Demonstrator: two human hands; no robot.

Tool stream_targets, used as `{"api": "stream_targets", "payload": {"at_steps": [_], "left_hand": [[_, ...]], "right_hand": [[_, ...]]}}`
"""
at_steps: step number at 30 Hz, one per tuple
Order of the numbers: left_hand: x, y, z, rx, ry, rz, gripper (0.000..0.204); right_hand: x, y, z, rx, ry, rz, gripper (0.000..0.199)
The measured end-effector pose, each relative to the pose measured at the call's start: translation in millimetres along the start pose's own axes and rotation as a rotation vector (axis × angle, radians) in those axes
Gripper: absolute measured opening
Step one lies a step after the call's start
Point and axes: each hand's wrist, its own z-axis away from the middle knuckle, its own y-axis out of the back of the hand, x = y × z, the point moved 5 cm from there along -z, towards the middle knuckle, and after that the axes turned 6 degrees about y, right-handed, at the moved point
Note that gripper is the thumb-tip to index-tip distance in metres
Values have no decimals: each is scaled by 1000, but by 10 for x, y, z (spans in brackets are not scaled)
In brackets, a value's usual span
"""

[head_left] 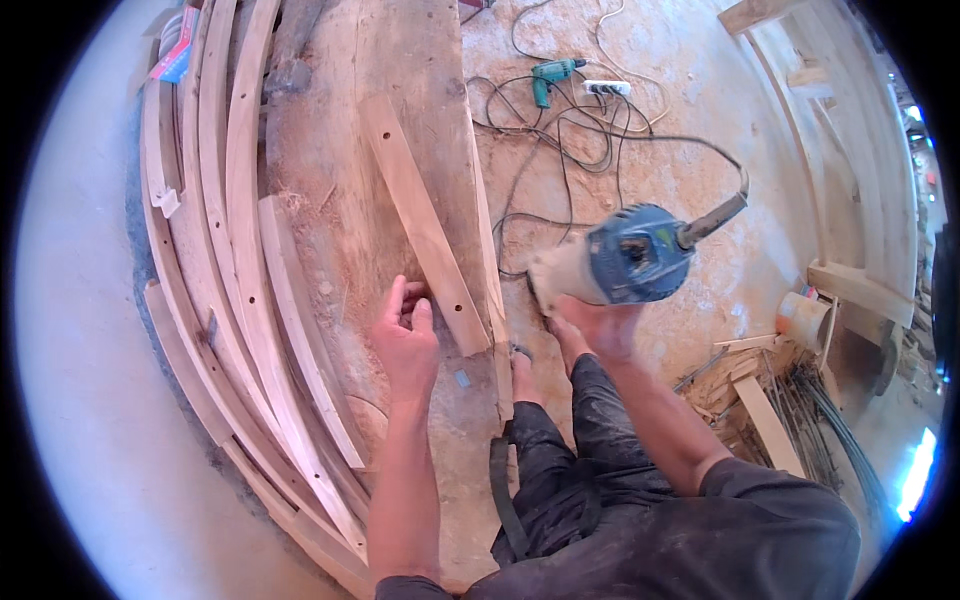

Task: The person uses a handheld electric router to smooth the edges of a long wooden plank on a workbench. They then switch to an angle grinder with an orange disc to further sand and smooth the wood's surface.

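Observation:
My right hand is wrapped round the lower body of a blue corded router, held up off the bench at the right. The router's pale lower part looks blurred, and its base is hard to make out. My left hand is over the bench with loosely bent fingers, thumb and forefinger apart, and nothing in it. Just right of its fingertips lies a straight wooden strip with a dark hole near each end. The strip rests slantwise on the broad wooden bench board.
Several long curved wooden pieces line the left side. On the dusty floor lie a green drill, a white power strip and tangled black cables. A wooden frame, a bucket and scrap wood are at the right.

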Motion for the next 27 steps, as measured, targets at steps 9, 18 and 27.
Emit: {"api": "stream_targets", "payload": {"at_steps": [9, 18, 27], "left_hand": [[550, 226, -528, 55, -13, 168, 28], [543, -7, -1221, 40, 32, -83, 25], [733, 10, -1183, -36, 126, -52, 41]], "right_hand": [[-161, -1390, -185, -312, 320, -131, 58], [-29, -1266, 223, -453, 491, 229, 36], [-184, -830, 912, -139, -1098, -1182, 41]]}}
